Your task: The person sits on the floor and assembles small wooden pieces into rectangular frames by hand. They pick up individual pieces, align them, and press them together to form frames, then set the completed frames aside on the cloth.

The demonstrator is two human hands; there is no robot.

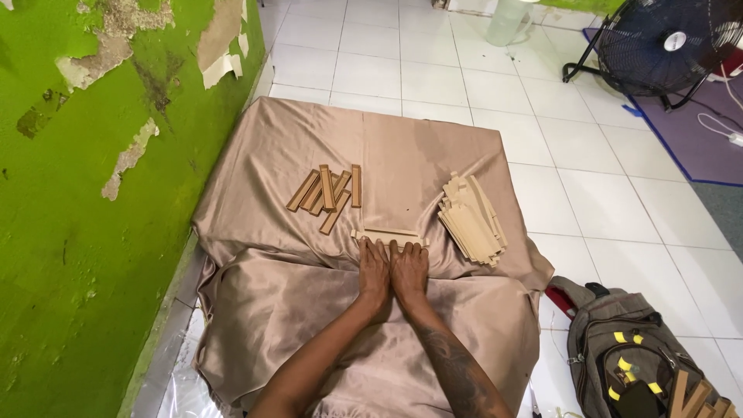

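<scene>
Wooden frame piece (387,235), a pale narrow assembly, lies flat on the tan satin cloth (294,310) just past the fingertips of both hands: left hand (374,272) and right hand (409,271) rest side by side, palms down, fingers extended and flat, touching its near edge, gripping nothing. Farther left, a loose cluster of darker brown wooden sticks (328,193); to the right, a fanned stack of pale flat wooden slats (472,220), both on the cloth, apart from the hands. Off the cloth: grey backpack (619,348) near right on white tile floor (604,201), black fan (667,45) far right, peeling green wall (93,155) along the left.
</scene>
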